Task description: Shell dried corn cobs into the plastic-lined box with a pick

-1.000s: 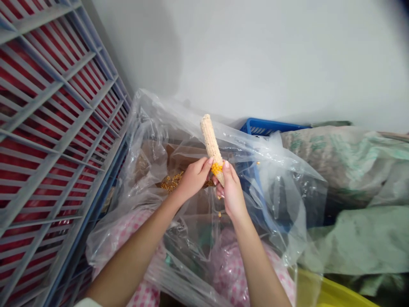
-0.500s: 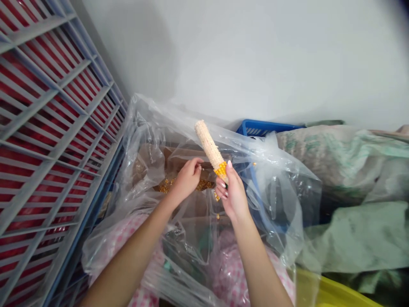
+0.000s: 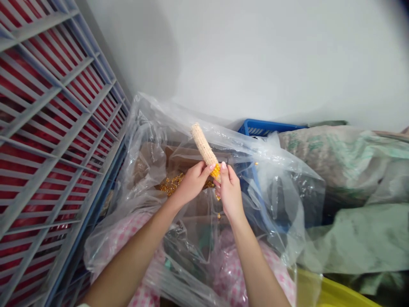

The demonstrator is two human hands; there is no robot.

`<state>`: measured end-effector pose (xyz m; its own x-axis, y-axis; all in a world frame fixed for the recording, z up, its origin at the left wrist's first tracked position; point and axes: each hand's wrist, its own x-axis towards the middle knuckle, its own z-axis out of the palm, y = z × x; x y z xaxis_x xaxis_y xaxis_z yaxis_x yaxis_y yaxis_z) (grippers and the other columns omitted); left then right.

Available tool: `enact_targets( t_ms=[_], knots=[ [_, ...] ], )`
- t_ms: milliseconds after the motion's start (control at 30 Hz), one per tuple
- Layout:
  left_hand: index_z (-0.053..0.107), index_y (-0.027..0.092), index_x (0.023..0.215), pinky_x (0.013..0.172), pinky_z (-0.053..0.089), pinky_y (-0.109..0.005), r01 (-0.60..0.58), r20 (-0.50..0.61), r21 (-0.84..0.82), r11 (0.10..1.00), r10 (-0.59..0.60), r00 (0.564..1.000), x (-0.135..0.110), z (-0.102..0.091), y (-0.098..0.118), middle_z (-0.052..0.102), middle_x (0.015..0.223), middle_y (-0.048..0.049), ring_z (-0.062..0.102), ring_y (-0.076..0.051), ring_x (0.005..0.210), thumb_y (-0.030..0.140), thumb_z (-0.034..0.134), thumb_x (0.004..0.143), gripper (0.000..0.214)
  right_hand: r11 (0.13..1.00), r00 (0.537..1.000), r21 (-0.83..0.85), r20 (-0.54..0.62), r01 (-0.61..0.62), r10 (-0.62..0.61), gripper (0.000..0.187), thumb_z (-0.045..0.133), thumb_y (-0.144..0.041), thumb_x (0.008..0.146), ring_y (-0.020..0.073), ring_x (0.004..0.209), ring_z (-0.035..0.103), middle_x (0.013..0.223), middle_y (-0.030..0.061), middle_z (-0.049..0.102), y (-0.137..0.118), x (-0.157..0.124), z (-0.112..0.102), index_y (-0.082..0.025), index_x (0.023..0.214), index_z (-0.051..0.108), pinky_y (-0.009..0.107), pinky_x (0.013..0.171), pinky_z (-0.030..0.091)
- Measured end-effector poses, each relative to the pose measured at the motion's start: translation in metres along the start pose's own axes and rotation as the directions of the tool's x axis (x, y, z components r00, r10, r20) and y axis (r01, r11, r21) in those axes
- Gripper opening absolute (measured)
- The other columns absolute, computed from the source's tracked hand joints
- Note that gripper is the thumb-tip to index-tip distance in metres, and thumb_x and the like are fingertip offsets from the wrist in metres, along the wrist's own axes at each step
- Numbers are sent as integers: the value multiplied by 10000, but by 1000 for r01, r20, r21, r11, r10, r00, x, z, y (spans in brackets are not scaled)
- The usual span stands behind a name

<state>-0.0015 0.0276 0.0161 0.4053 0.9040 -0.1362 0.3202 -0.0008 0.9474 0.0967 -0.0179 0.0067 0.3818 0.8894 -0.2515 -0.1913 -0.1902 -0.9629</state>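
Note:
Between my hands is a corn cob (image 3: 204, 147), tilted with its bare, pale end pointing up and away. Yellow kernels remain only around its lower end. My right hand (image 3: 230, 187) is closed round that lower end, thumb on top. From the left, my left hand (image 3: 194, 181) pinches the cob at the yellow kernels, thumb pressed against them. Beneath the hands, loose corn kernels (image 3: 171, 184) lie in a cardboard box (image 3: 182, 156) lined with a clear plastic sheet (image 3: 143, 198). A few single kernels cling to the plastic nearer to me.
A tall grey slatted crate (image 3: 60, 87) with red behind its slats stands at the left. On the right are a blue basket (image 3: 271, 127), a woven sack (image 3: 338, 153) and a yellow tub (image 3: 341, 294). A white wall (image 3: 255, 55) rises behind.
My left hand has moved up and right from over the box and now grips the cob's kernels. The cob has shifted slightly left and down in my right hand.

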Motion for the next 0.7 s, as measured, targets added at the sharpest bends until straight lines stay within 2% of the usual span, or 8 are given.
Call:
enact_targets(
  t_ms=[133, 233, 300, 433, 633, 700],
  knots=[
    [578, 127, 886, 760, 420, -268, -38, 8, 25, 999, 38, 999, 0, -2, -1, 642, 899, -66, 572, -165, 823, 370, 356, 864, 330, 998, 999, 49, -2, -38, 39, 373, 457, -593, 777, 50, 354, 266, 481, -84, 349, -4, 0, 1, -222, 745, 451, 162, 319, 198],
    [585, 122, 942, 772, 431, -265, -44, 48, -104, 994, 49, 998, 1, -1, -1, 648, 906, -67, 581, -155, 812, 385, 316, 876, 382, 996, 999, 75, -14, -46, 47, 367, 439, -590, 787, 54, 352, 249, 474, -86, 347, -6, -1, 0, -225, 751, 454, 171, 324, 191],
    [595, 117, 958, 759, 443, -267, -19, 74, -194, 981, 34, 997, 2, 0, -1, 655, 915, -74, 591, -156, 798, 426, 299, 874, 436, 1000, 999, 19, -39, -1, 2, 360, 442, -580, 787, 62, 369, 278, 484, -79, 366, -5, -1, -2, -222, 754, 471, 182, 341, 216],
    [622, 107, 935, 716, 449, -265, 31, 60, -159, 987, -22, 998, 3, 1, -2, 667, 872, -76, 601, -175, 786, 480, 429, 812, 438, 985, 992, -141, -65, 96, -106, 353, 457, -558, 779, 90, 435, 373, 522, -57, 430, 3, -1, -4, -217, 816, 538, 204, 399, 292],
    [626, 100, 921, 703, 448, -256, 15, 8, -134, 991, -14, 1000, 3, 1, -2, 671, 834, -61, 598, -162, 758, 436, 396, 835, 416, 982, 991, -151, -53, 111, -121, 365, 440, -561, 787, 108, 456, 401, 524, -50, 450, 5, -1, -4, -221, 852, 557, 225, 439, 332],
    [618, 91, 949, 721, 450, -256, 14, 23, -176, 984, -10, 1000, 2, 1, 0, 670, 875, -72, 600, -164, 793, 416, 414, 831, 401, 981, 991, -154, -50, 115, -124, 365, 442, -559, 786, 111, 471, 417, 541, -44, 469, 3, -1, -4, -222, 857, 559, 229, 454, 345]
  ],
)
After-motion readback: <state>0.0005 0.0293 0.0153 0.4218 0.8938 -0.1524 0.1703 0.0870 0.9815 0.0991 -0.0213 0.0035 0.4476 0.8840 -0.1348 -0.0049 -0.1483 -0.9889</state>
